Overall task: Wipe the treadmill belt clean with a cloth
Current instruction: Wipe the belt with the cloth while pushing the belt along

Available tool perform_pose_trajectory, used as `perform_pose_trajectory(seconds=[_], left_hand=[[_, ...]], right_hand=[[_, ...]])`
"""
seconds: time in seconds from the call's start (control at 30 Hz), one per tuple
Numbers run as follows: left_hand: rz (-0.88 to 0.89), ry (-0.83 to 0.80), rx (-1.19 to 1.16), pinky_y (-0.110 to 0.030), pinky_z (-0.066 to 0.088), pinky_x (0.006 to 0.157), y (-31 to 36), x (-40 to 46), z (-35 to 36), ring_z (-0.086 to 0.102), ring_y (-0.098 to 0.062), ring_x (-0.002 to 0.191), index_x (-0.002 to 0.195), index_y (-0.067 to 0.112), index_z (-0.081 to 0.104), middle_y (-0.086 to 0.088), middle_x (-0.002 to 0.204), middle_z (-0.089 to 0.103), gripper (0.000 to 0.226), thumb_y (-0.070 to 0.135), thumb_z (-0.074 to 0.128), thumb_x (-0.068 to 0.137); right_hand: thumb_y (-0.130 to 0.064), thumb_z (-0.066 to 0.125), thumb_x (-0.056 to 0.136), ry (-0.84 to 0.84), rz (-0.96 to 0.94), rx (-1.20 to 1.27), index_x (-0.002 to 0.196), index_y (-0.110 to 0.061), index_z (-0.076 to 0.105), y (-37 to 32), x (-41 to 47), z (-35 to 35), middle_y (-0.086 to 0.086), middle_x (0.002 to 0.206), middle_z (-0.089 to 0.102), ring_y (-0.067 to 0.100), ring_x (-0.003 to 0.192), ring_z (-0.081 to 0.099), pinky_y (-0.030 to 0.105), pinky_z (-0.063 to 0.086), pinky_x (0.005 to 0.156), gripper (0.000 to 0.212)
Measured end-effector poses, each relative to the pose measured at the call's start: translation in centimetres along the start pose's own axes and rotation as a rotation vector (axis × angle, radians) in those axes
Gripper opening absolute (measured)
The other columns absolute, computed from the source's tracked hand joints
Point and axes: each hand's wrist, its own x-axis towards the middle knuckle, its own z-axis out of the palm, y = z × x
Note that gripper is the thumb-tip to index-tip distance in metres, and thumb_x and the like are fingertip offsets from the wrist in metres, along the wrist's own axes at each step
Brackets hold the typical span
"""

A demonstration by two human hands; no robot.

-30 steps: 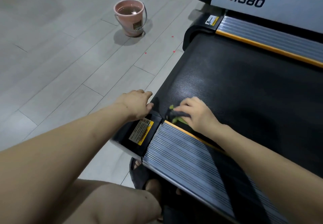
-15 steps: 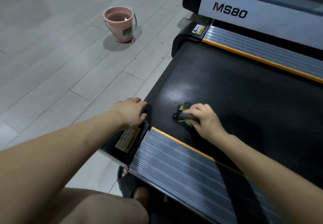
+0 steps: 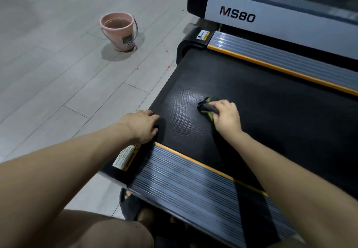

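Note:
The black treadmill belt (image 3: 271,116) runs across the right half of the view. My right hand (image 3: 226,118) grips a dark cloth with green patches (image 3: 206,107) and holds it down on the belt near its rear end. A damp sheen shows on the belt just left of the cloth. My left hand (image 3: 142,125) rests on the rear corner of the treadmill frame, fingers curled over its edge at the belt's side.
A pink bucket (image 3: 120,31) with water stands on the grey tiled floor to the left. Grey ribbed side rails (image 3: 193,185) with orange trim flank the belt. A second treadmill marked MS80 (image 3: 238,14) sits behind. My foot in a dark slipper (image 3: 131,207) is beside the near rail.
My right hand has slid the cloth away from the near rail, further across the belt. My left hand stays on the rear corner.

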Motion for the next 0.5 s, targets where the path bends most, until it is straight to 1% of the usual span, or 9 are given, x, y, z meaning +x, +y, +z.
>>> perform_pose_trajectory(seconds=[0.07,0.2,0.27,0.3,0.33,0.37,0.4,0.47,0.5], left_hand=[[0.003,-0.001,0.022,-0.044,0.048,0.101,0.4,-0.2,-0.4,0.048,-0.024,0.133,0.142,0.029,0.044,0.001,0.148,0.045,0.048,0.048,0.041,0.099],[0.018,0.019,0.053,-0.044,0.047,0.102,2.4,-1.3,-1.9,0.049,-0.025,0.133,0.144,0.028,0.044,0.0,0.148,0.047,0.05,0.049,0.043,0.099],[0.031,0.04,0.055,-0.044,0.047,0.1,4.0,-2.1,-2.9,0.051,-0.025,0.131,0.145,0.03,0.043,0.0,0.146,0.049,0.05,0.049,0.043,0.099],[0.035,0.053,0.042,-0.044,0.049,0.099,5.0,-2.8,-3.3,0.052,-0.026,0.13,0.145,0.031,0.043,0.0,0.145,0.051,0.049,0.05,0.042,0.1],[0.041,0.069,0.023,-0.044,0.049,0.098,5.8,-3.4,-3.7,0.054,-0.026,0.128,0.144,0.032,0.044,0.001,0.142,0.052,0.048,0.05,0.042,0.1],[0.051,0.086,0.005,-0.044,0.05,0.098,6.7,-4.0,-4.2,0.055,-0.026,0.126,0.144,0.032,0.045,0.0,0.141,0.054,0.048,0.05,0.041,0.1],[0.062,0.097,-0.01,-0.043,0.05,0.098,7.4,-4.7,-4.7,0.056,-0.027,0.126,0.144,0.032,0.045,-0.001,0.14,0.055,0.048,0.05,0.041,0.1],[0.07,0.083,-0.047,-0.041,0.049,0.098,8.1,-6.1,-5.7,0.056,-0.029,0.126,0.143,0.03,0.048,-0.005,0.139,0.058,0.047,0.05,0.043,0.1],[0.066,0.054,-0.073,-0.04,0.049,0.098,8.2,-6.8,-6.2,0.057,-0.029,0.124,0.139,0.028,0.051,-0.005,0.136,0.061,0.045,0.05,0.044,0.1]], right_hand=[[-0.035,0.053,0.083,-0.051,-0.064,0.052,0.11,-0.029,0.071,-1.2,-3.1,-0.3,-0.002,0.106,0.066,0.03,0.089,0.055,0.04,0.048,0.085,0.032],[-0.023,0.067,0.085,-0.261,-0.148,0.065,0.112,-0.032,0.07,-1.8,-6.9,-2.9,-0.008,0.11,0.064,0.023,0.098,0.055,0.036,0.045,0.093,0.028],[-0.021,0.071,0.085,-0.419,-0.129,0.093,0.108,-0.036,0.071,-2.4,-6.8,-5.0,-0.011,0.108,0.065,0.018,0.103,0.057,0.034,0.045,0.096,0.027],[-0.021,0.072,0.085,-0.499,-0.085,0.12,0.106,-0.037,0.071,-3.0,-6.8,-6.3,-0.013,0.104,0.065,0.014,0.101,0.059,0.034,0.047,0.095,0.026],[-0.022,0.073,0.085,-0.545,-0.024,0.156,0.103,-0.039,0.071,-3.7,-6.9,-7.5,-0.013,0.1,0.065,0.011,0.098,0.06,0.033,0.049,0.092,0.025],[-0.022,0.073,0.084,-0.541,0.033,0.198,0.102,-0.039,0.07,-4.4,-7.3,-8.7,-0.013,0.098,0.067,0.008,0.095,0.061,0.031,0.05,0.089,0.025],[-0.023,0.074,0.083,-0.488,0.082,0.251,0.101,-0.039,0.069,-5.2,-7.7,-9.7,-0.013,0.096,0.068,0.007,0.093,0.062,0.027,0.05,0.086,0.025],[-0.024,0.077,0.081,-0.309,0.188,0.409,0.101,-0.036,0.067,-6.9,-9.3,-11.5,-0.012,0.095,0.07,0.003,0.091,0.064,0.014,0.046,0.076,0.025],[-0.024,0.079,0.081,-0.234,0.237,0.514,0.101,-0.034,0.066,-7.7,-10.1,-12.3,-0.012,0.095,0.071,0.0,0.088,0.064,0.009,0.045,0.072,0.026]])
